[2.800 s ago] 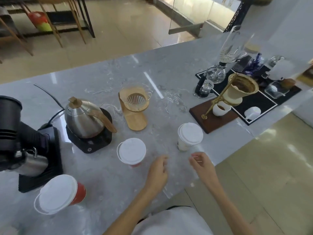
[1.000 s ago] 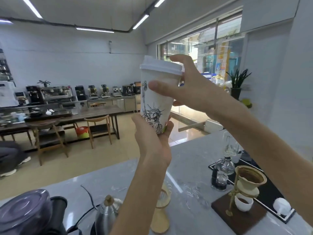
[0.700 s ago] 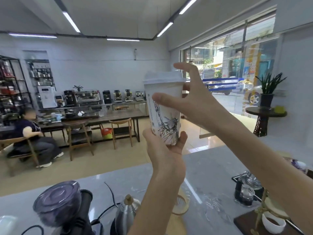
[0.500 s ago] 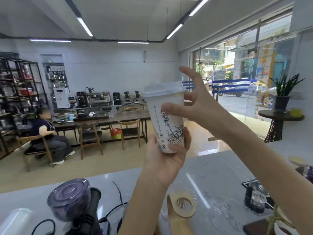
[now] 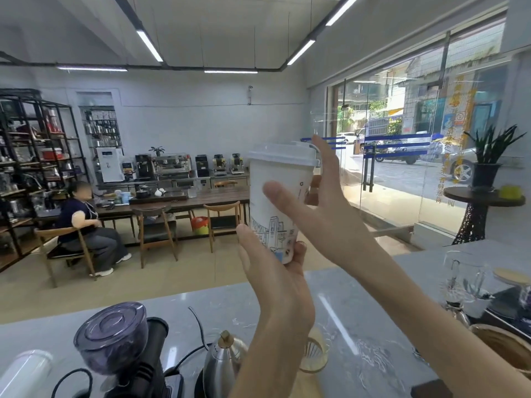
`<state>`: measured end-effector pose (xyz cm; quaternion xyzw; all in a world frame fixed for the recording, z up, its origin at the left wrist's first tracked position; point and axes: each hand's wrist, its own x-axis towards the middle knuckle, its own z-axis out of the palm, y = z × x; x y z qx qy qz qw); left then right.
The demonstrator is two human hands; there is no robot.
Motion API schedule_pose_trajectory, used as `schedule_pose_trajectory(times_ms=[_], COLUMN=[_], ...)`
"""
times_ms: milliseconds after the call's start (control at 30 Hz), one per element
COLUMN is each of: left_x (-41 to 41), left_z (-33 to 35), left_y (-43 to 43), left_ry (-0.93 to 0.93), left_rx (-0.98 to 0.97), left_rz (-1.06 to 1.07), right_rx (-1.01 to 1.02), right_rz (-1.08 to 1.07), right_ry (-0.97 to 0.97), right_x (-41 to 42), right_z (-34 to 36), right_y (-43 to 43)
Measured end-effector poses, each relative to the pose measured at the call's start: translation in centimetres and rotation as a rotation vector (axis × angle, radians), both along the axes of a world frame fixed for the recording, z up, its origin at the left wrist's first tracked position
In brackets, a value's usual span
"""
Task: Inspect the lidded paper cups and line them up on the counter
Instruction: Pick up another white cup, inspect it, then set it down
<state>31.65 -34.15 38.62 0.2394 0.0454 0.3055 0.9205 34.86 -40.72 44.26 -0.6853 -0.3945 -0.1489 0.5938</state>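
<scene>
The left hand [image 5: 277,285] has its grip clamped round the base of the paper cup [image 5: 265,216], thumb on the near side and fingertips curling round the far edge. The right hand [image 5: 324,214] grips higher up, with the thumb pressed on the cup's wall and the forefinger straight up behind the white lid [image 5: 283,156] (the other fingers are mostly hidden behind the cup). The cup is upright, held well above the grey counter [image 5: 178,305], where a grinder [image 5: 115,340], a steel kettle [image 5: 222,366] and a glass dripper [image 5: 314,354] stand.
</scene>
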Motion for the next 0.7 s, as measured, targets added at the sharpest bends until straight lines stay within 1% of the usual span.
schedule_pose_trajectory(times_ms=[100,167,233,300,400,467,500,533,600,667,700], left_x=[-0.2,-0.4,-0.6,-0.9,-1.3,-1.7,-1.8,-1.8,-1.5,-1.0,-0.6], left_z=[0.0,0.3,0.7,1.0,1.2,0.9,0.8,0.6,0.5,0.5,0.5], left_y=[-0.3,0.3,1.2,2.2,3.6,4.2,4.5,4.7,4.9,4.6,4.3], left_ry=[-0.037,-0.031,0.003,0.011,-0.012,-0.053,-0.082,-0.108,-0.142,-0.159,-0.160], left_rx=[0.007,0.001,-0.004,-0.045,-0.153,-0.210,-0.216,-0.211,-0.199,-0.203,-0.208], left_rz=[-0.003,-0.062,-0.153,-0.292,-0.608,-0.809,-0.871,-0.897,-0.867,-0.767,-0.701], right_rx=[0.019,0.032,0.030,0.027,0.029,0.038,0.045,0.057,0.094,0.129,0.137], right_rz=[-0.115,-0.111,-0.059,0.002,0.095,0.194,0.244,0.292,0.375,0.379,0.340], right_ry=[-0.058,-0.075,-0.045,0.004,0.051,0.105,0.133,0.159,0.207,0.208,0.179], right_x=[-0.2,0.3,0.7,1.0,1.7,2.3,2.6,2.9,3.2,3.4,3.3], right_z=[0.0,0.4,0.8,1.1,1.2,0.9,0.8,0.7,0.5,0.1,-0.3], right_y=[0.7,0.6,0.3,0.2,0.3,0.4,0.4,0.4,0.3,0.3,0.3])
